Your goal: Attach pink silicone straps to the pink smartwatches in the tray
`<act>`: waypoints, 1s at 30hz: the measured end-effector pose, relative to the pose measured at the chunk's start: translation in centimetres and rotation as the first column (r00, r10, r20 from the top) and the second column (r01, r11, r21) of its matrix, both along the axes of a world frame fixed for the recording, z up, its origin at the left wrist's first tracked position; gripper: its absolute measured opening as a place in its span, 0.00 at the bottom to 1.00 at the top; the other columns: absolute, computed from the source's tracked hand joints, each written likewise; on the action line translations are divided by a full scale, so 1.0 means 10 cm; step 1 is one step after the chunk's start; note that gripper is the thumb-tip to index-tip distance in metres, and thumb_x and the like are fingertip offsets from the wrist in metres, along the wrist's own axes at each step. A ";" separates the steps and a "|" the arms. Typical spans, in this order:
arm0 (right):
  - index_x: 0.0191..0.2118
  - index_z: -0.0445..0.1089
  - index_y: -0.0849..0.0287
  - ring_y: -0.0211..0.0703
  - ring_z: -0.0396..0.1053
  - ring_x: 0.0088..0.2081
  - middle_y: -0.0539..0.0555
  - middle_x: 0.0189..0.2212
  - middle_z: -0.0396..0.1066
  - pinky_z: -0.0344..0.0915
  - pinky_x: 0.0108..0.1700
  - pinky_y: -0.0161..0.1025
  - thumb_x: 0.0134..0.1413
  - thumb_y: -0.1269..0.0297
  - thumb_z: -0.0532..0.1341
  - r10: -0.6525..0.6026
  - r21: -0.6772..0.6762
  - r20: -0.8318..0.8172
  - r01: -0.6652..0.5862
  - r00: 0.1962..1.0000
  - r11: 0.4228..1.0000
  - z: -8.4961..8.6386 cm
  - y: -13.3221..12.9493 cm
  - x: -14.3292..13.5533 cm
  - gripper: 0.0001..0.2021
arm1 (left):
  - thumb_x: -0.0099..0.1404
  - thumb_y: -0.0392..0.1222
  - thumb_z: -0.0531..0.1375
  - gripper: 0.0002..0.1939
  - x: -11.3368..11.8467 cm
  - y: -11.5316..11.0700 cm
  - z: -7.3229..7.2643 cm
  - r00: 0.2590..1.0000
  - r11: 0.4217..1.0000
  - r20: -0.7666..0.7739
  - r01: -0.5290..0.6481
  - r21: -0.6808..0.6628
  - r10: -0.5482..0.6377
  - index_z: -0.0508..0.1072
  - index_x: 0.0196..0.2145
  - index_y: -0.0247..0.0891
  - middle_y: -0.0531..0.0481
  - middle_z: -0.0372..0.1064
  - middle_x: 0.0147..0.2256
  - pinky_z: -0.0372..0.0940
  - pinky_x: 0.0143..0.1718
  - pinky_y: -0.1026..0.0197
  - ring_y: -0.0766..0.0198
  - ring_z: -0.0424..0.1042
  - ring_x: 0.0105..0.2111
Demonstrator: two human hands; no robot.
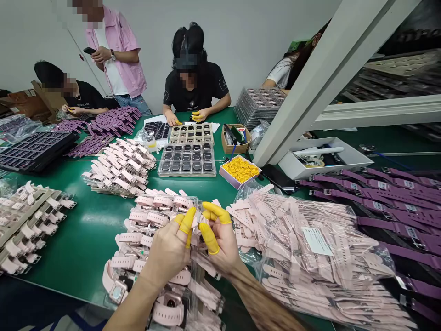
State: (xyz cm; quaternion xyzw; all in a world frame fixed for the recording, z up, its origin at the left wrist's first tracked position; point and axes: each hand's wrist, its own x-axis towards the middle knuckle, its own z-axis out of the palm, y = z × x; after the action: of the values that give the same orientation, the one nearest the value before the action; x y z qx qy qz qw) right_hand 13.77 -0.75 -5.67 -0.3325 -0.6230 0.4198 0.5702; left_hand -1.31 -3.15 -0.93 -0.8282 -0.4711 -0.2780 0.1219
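Left hand and right hand together, both pinching a watch above the tray on the green desk | From afar, I judge strap-fitting under way | Next move likely calls for steady alignment

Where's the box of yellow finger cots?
The finger-cot box sits just right of centre in the head view, beyond the right hand, in front of the brown carton.

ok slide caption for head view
Left hand and right hand, in yellow finger covers, hold a pink strap over watches
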 end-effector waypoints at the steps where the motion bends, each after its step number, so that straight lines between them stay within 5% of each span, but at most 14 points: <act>1: 0.60 0.66 0.49 0.44 0.75 0.37 0.55 0.43 0.75 0.76 0.42 0.42 0.73 0.57 0.55 -0.001 -0.021 -0.035 0.000 0.999 1.000 -0.03 0.00 -0.01 0.15 | 0.68 0.28 0.51 0.28 0.00 0.00 0.00 1.000 1.000 -0.002 0.002 -0.002 -0.002 0.61 0.66 0.29 0.35 0.79 0.43 0.77 0.38 0.57 0.51 0.81 0.40; 6: 0.50 0.73 0.50 0.44 0.74 0.37 0.52 0.38 0.74 0.74 0.43 0.43 0.68 0.58 0.61 0.015 -0.054 -0.042 -0.017 0.999 0.998 -0.07 0.04 0.00 0.09 | 0.66 0.26 0.51 0.25 -0.01 0.01 -0.03 1.000 1.000 -0.029 -0.011 0.023 0.011 0.66 0.60 0.27 0.34 0.78 0.40 0.77 0.35 0.58 0.52 0.81 0.38; 15: 0.45 0.79 0.54 0.44 0.74 0.33 0.53 0.33 0.78 0.75 0.38 0.42 0.56 0.52 0.71 0.061 -0.316 -0.062 -0.077 0.996 0.946 0.11 0.09 0.10 0.15 | 0.64 0.24 0.49 0.21 -0.05 0.04 -0.08 0.991 0.996 -0.116 -0.060 0.073 0.068 0.70 0.53 0.29 0.37 0.77 0.35 0.76 0.33 0.58 0.54 0.79 0.34; 19: 0.44 0.79 0.55 0.47 0.77 0.40 0.55 0.39 0.80 0.76 0.45 0.43 0.55 0.55 0.72 0.063 -0.319 -0.082 -0.086 0.995 0.944 0.10 0.08 0.06 0.13 | 0.64 0.24 0.50 0.23 -0.05 0.03 -0.07 0.987 0.991 -0.113 -0.105 0.079 0.113 0.69 0.55 0.30 0.38 0.78 0.37 0.77 0.36 0.58 0.54 0.80 0.35; 24: 0.45 0.77 0.57 0.47 0.77 0.38 0.56 0.38 0.79 0.77 0.42 0.43 0.61 0.55 0.68 0.044 -0.322 -0.144 -0.089 0.989 0.942 0.06 0.07 0.02 0.12 | 0.60 0.23 0.50 0.29 -0.04 0.02 -0.06 0.994 0.998 -0.081 -0.066 0.024 0.067 0.67 0.58 0.31 0.40 0.78 0.36 0.76 0.36 0.58 0.54 0.80 0.34; 30: 0.44 0.76 0.55 0.45 0.77 0.40 0.53 0.38 0.78 0.75 0.44 0.42 0.61 0.62 0.69 0.068 -0.231 -0.014 -0.069 0.998 0.970 0.04 0.05 0.01 0.07 | 0.59 0.24 0.50 0.28 -0.02 0.01 -0.06 0.999 0.998 0.046 -0.026 -0.060 0.029 0.69 0.57 0.30 0.43 0.76 0.31 0.75 0.32 0.59 0.56 0.78 0.30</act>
State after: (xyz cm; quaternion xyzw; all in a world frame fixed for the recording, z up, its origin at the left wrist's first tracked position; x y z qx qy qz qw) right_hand 13.91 -0.22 -5.31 -0.3739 -0.5792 0.5099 0.5146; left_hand -1.54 -3.04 -1.51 -0.8183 -0.4932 -0.2813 0.0897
